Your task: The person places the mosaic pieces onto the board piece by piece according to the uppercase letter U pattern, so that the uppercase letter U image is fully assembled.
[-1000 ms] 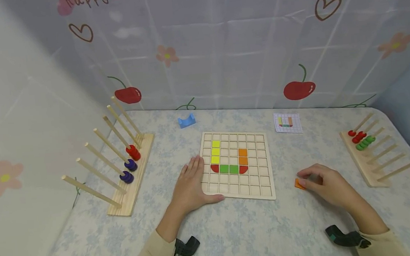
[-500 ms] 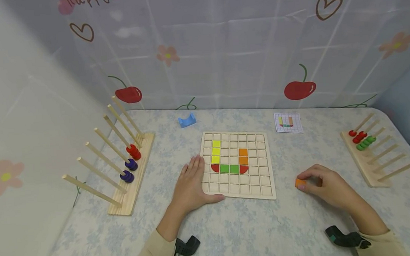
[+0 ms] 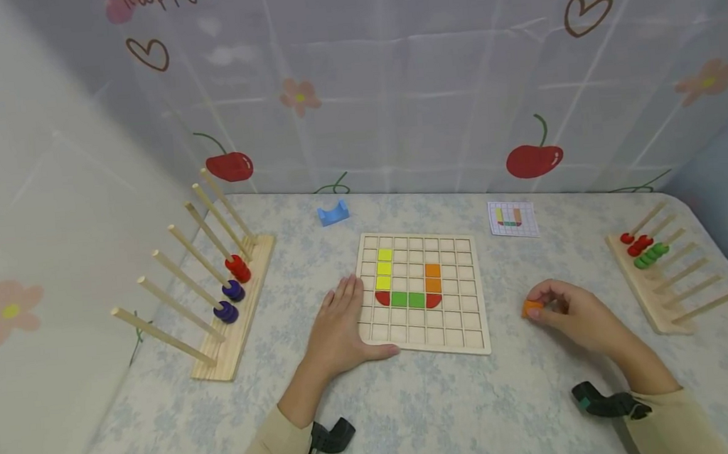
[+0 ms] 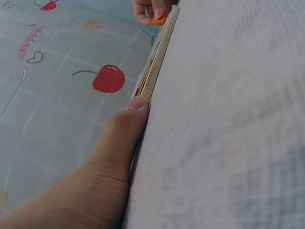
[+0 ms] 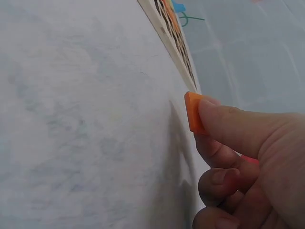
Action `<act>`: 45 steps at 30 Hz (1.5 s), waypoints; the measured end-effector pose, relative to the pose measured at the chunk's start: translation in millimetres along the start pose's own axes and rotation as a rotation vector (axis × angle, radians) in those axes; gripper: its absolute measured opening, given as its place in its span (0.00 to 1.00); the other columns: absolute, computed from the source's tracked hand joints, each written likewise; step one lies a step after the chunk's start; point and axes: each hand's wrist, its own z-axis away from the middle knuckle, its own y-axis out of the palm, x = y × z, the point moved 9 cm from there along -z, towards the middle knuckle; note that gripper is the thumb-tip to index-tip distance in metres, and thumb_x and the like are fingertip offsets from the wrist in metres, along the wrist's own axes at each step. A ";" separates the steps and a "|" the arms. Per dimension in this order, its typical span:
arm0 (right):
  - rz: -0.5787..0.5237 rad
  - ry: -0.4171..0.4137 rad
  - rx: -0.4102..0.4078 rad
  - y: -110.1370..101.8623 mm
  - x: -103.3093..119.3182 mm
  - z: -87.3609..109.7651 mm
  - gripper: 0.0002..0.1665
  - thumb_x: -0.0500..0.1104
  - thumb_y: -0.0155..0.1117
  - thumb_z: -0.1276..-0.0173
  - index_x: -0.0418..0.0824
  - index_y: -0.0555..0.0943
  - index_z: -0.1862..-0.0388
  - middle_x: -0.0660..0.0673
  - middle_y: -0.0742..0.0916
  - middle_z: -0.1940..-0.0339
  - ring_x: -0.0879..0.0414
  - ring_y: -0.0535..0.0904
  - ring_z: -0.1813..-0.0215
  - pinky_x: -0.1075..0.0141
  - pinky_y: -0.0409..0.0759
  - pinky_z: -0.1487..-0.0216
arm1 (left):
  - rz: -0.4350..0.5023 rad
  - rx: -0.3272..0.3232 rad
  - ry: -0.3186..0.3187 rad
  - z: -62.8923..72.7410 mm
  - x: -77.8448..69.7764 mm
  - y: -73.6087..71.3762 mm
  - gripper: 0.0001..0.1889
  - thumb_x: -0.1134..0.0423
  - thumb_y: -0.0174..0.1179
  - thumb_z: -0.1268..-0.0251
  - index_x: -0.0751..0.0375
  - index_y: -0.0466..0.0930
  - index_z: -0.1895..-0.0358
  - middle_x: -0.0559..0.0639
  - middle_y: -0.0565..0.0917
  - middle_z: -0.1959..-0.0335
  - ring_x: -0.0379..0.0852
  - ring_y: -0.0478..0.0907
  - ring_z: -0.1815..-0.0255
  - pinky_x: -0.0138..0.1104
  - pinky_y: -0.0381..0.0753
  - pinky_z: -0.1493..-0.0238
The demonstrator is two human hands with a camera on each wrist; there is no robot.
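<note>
A wooden grid board (image 3: 455,319) lies mid-table, with yellow, green, orange and red tiles set in its cells in a U shape. My left hand (image 3: 336,329) rests at the board's left side, fingers straight, thumb along the near edge. In the left wrist view the left thumb (image 4: 119,131) touches the board's edge (image 4: 157,62). To the right of the board, my right hand (image 3: 576,313) pinches a square orange tile (image 3: 530,307) between thumb and fingers. The right wrist view shows this orange tile (image 5: 194,112) held above the table, its shadow below.
A pattern card (image 3: 513,219) with a matching U drawing lies behind the board. On the left stands a peg rack (image 3: 238,344) with purple and red rings; a smaller peg rack (image 3: 648,297) with red and green beads is at right. A blue curved block (image 3: 334,214) sits at the back.
The right hand has tilted up the orange tile and moved slightly away from me with it. The left hand has stayed in place on the board.
</note>
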 end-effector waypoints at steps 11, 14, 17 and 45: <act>-0.034 0.040 0.016 -3.1 1.5 -46.6 0.14 0.47 0.66 0.30 0.41 0.81 0.51 0.42 0.85 0.57 0.53 0.75 0.62 0.68 0.74 0.66 | 0.011 -0.002 0.007 0.4 -0.1 1.4 0.73 0.16 0.59 0.63 0.63 0.41 0.20 0.54 0.45 0.17 0.50 0.39 0.16 0.48 0.44 0.18; -0.039 0.050 0.021 -1.5 3.6 -59.8 0.15 0.48 0.65 0.29 0.41 0.81 0.51 0.42 0.85 0.56 0.51 0.75 0.58 0.67 0.74 0.61 | 0.014 -0.005 0.008 0.5 -0.3 1.6 0.73 0.16 0.59 0.63 0.63 0.41 0.20 0.54 0.45 0.17 0.49 0.39 0.16 0.48 0.44 0.18; -0.048 0.034 0.017 1.1 9.8 -73.1 0.15 0.48 0.65 0.29 0.40 0.81 0.51 0.42 0.85 0.55 0.51 0.75 0.55 0.65 0.73 0.58 | 0.013 -0.003 0.005 0.3 -0.4 1.8 0.73 0.16 0.60 0.63 0.62 0.41 0.20 0.53 0.45 0.17 0.49 0.39 0.16 0.47 0.44 0.18; -0.152 0.015 0.065 60.3 83.1 -133.1 0.11 0.46 0.66 0.30 0.41 0.82 0.55 0.42 0.87 0.59 0.49 0.80 0.55 0.61 0.74 0.52 | -0.009 0.013 -0.017 1.1 0.1 1.7 0.73 0.16 0.58 0.62 0.63 0.40 0.20 0.53 0.43 0.17 0.48 0.39 0.16 0.46 0.42 0.18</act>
